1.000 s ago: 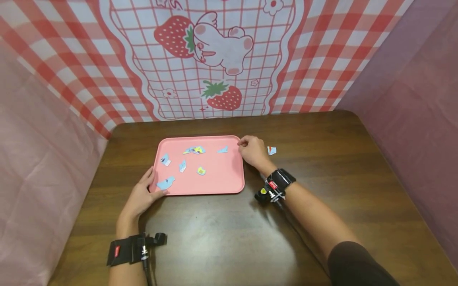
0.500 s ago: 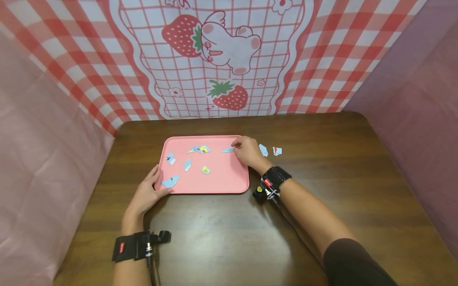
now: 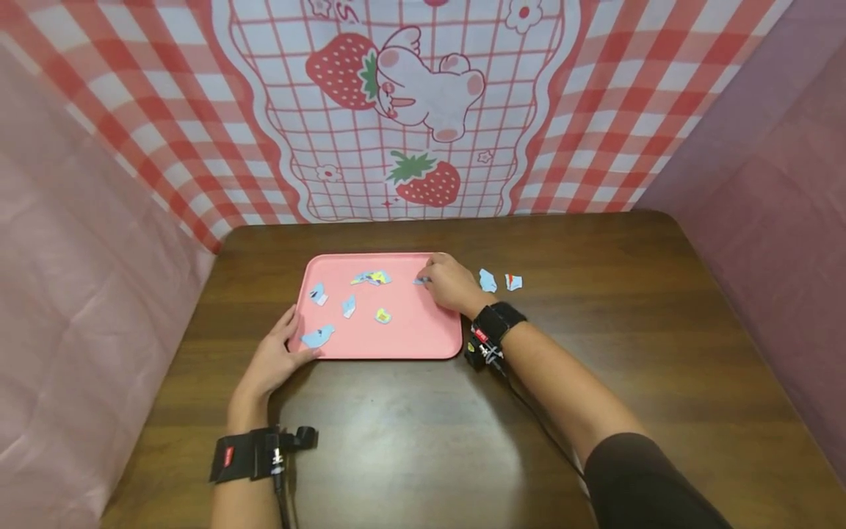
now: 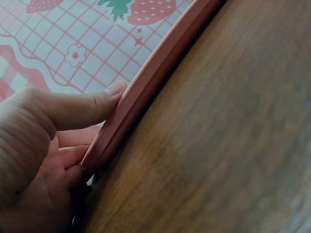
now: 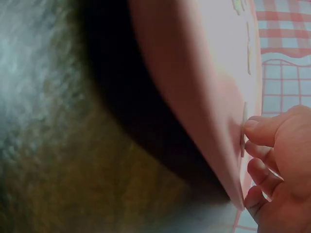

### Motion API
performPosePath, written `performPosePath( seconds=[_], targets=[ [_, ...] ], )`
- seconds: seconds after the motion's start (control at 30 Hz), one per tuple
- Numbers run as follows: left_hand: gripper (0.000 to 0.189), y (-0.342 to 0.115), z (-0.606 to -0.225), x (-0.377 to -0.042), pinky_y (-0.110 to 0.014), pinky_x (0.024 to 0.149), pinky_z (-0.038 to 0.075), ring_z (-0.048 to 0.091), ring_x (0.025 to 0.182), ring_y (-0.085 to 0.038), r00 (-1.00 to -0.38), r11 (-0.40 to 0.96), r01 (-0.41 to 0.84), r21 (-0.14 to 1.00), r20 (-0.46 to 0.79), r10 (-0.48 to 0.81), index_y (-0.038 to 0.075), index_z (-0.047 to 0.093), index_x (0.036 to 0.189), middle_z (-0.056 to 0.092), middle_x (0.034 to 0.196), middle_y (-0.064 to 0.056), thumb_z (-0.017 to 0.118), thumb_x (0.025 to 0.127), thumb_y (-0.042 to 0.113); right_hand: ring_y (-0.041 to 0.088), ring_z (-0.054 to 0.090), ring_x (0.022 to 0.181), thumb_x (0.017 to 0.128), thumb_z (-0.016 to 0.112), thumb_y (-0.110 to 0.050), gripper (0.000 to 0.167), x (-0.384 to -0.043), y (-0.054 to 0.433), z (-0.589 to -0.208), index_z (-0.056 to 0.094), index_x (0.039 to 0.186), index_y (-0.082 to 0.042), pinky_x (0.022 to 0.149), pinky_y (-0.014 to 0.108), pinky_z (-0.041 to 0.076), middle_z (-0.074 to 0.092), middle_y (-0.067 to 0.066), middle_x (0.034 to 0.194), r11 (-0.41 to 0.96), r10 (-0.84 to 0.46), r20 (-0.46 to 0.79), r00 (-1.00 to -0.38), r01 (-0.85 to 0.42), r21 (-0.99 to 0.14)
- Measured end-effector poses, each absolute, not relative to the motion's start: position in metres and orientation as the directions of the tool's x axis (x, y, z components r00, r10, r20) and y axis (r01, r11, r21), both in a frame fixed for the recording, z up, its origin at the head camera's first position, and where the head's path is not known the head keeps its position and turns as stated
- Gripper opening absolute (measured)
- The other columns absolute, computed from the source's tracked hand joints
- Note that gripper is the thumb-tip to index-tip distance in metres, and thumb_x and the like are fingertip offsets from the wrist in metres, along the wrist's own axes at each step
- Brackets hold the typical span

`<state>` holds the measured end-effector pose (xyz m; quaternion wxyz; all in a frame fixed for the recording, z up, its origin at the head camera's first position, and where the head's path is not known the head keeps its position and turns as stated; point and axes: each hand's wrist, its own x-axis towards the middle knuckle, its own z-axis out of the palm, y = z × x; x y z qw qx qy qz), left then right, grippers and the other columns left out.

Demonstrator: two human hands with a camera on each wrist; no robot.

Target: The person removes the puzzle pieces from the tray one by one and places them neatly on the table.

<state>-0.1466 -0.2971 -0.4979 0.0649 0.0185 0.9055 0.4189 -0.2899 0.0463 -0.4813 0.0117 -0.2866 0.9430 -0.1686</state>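
My left hand grips the near left corner of a pink tray, thumb on the rim and fingers round the outer side, as the left wrist view shows. My right hand reaches over the tray's right rim. Its thumb and fingertip pinch a flat light-blue puzzle piece, mostly covered by the hand in the head view. Several other pieces lie apart in the tray: a yellow-and-blue one, a small yellow one and blue ones, such as the piece near my left thumb.
Two more pieces lie on the brown wooden table right of the tray: a light-blue piece and a blue piece with red. A checked strawberry cloth hangs behind the table. Each wrist carries a strapped camera with a cable.
My right hand has moved left across the tray's right rim onto the light-blue piece. A loose piece on the table, formerly hidden by that hand, now shows. The left hand keeps its grip.
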Motion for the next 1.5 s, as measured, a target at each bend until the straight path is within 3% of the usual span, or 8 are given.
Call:
performPosePath(
  seconds=[0.37, 0.73, 1.07, 1.33, 1.5],
  targets=[
    [0.095, -0.296, -0.499, -0.147, -0.06, 0.117, 0.02, 0.017, 0.15, -0.042, -0.991, 0.632, -0.025, 0.774, -0.1, 0.084, -0.006, 0.026, 0.155, 0.015, 0.167, -0.018, 0.083, 0.085, 0.025, 0.027, 0.055, 0.111, 0.098, 0.064, -0.014, 0.021, -0.293, 0.044, -0.484, 0.079, 0.113, -0.015, 0.093, 0.039, 0.051, 0.063, 0.007, 0.112, 0.802, -0.541, 0.075, -0.838, -0.54, -0.253],
    [0.097, -0.298, -0.497, -0.145, -0.06, 0.117, 0.019, 0.015, 0.151, -0.041, -0.989, 0.63, -0.054, 0.775, -0.13, 0.075, -0.003, 0.025, 0.156, 0.013, 0.168, -0.016, 0.083, 0.085, 0.027, 0.027, 0.051, 0.107, 0.094, 0.062, -0.011, 0.021, -0.294, 0.043, -0.484, 0.076, 0.11, -0.014, 0.088, 0.04, 0.05, 0.056, 0.006, 0.116, 0.808, -0.526, 0.094, -0.845, -0.531, -0.257],
    [0.098, -0.296, -0.498, -0.145, -0.059, 0.117, 0.02, 0.018, 0.15, -0.041, -0.991, 0.644, -0.024, 0.765, -0.103, 0.086, -0.005, 0.023, 0.156, 0.016, 0.167, -0.017, 0.083, 0.085, 0.027, 0.026, 0.051, 0.1, 0.094, 0.068, -0.013, 0.009, -0.293, 0.044, -0.48, 0.075, 0.099, -0.014, 0.08, 0.039, 0.051, 0.055, 0.007, 0.105, 0.78, -0.574, 0.141, -0.807, -0.591, -0.207],
    [0.098, -0.296, -0.499, -0.146, -0.06, 0.117, 0.02, 0.018, 0.15, -0.042, -0.992, 0.643, -0.017, 0.766, -0.095, 0.086, -0.006, 0.024, 0.155, 0.016, 0.166, -0.019, 0.083, 0.085, 0.026, 0.025, 0.054, 0.095, 0.092, 0.071, -0.013, 0.005, -0.294, 0.045, -0.475, 0.073, 0.089, -0.015, 0.078, 0.038, 0.05, 0.062, 0.003, 0.098, 0.783, -0.527, 0.127, -0.84, -0.538, -0.312],
    [0.098, -0.298, -0.5, -0.145, -0.059, 0.117, 0.02, 0.018, 0.15, -0.041, -0.991, 0.643, -0.022, 0.766, -0.1, 0.085, -0.005, 0.023, 0.156, 0.016, 0.167, -0.017, 0.083, 0.085, 0.027, 0.024, 0.059, 0.092, 0.095, 0.07, -0.013, 0.004, -0.292, 0.044, -0.47, 0.073, 0.093, -0.011, 0.08, 0.038, 0.05, 0.066, 0.004, 0.094, 0.769, -0.478, 0.108, -0.872, -0.475, -0.428]
  ],
)
